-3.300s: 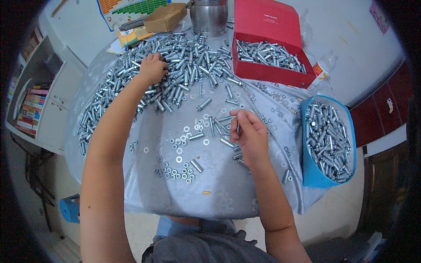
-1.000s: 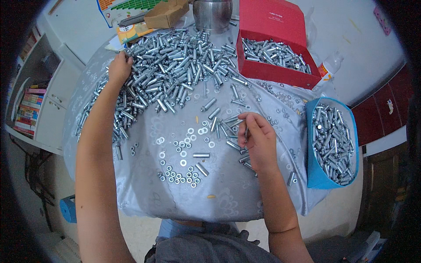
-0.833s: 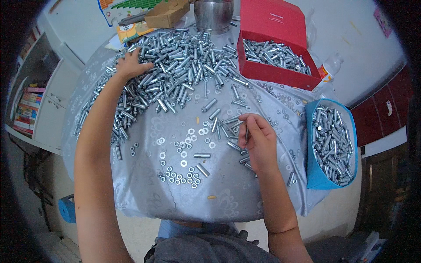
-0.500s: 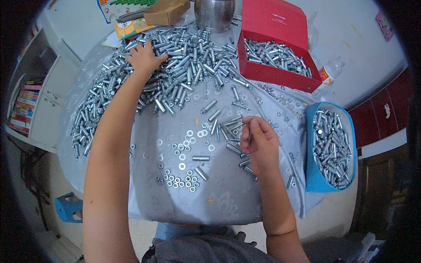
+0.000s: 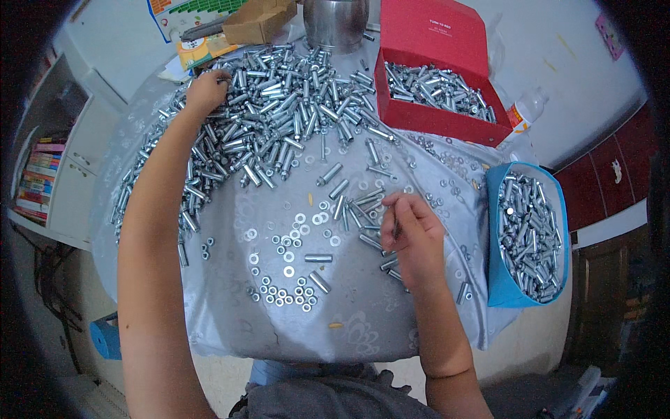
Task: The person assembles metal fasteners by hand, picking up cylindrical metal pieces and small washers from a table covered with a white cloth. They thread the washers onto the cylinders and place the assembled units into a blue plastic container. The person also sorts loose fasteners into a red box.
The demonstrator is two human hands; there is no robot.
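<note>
My left hand [image 5: 203, 91] reaches far across the table and rests on the big heap of silver metal sleeves and bolts [image 5: 279, 119], fingers curled among them at its far left. My right hand [image 5: 412, 234] sits nearer me, right of centre, pinching a thin bolt upright between its fingertips. Around it lie a few loose sleeves [image 5: 352, 206]. Left of it, washers and nuts [image 5: 289, 276] are scattered on the grey cloth [image 5: 230, 328].
A red box [image 5: 436, 77] with silver parts stands at the back right. A blue bin [image 5: 527, 234] full of assembled bolts hangs at the right edge. A steel pot [image 5: 335, 21], a cardboard box [image 5: 258, 21] and a small bottle [image 5: 523, 112] stand behind.
My left hand has slid along the heap from its left edge to its far side. My right hand has stayed in place with the bolt.
</note>
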